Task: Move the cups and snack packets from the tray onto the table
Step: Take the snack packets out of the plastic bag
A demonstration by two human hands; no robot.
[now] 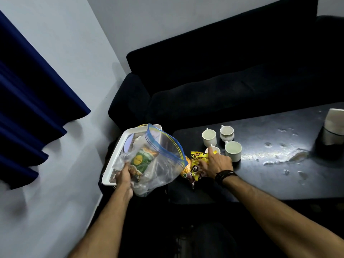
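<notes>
A white tray (119,144) sits left of the dark table (270,175). My left hand (125,175) grips a clear zip bag (160,161) with a blue seal, lifted over the tray; a green snack packet (140,159) shows inside it. On the table my right hand (216,162) presses on a yellow snack packet (197,164), fingers spread over it. Three white cups (209,137) (226,133) (233,150) stand just beyond that hand. A fourth cup (216,150) is partly hidden by my fingers.
A dark sofa (223,86) runs behind the table. A holder with white napkins (333,127) stands at the table's far right. Wet marks and scuffs (290,155) spot the tabletop. A blue curtain (33,101) hangs on the left wall.
</notes>
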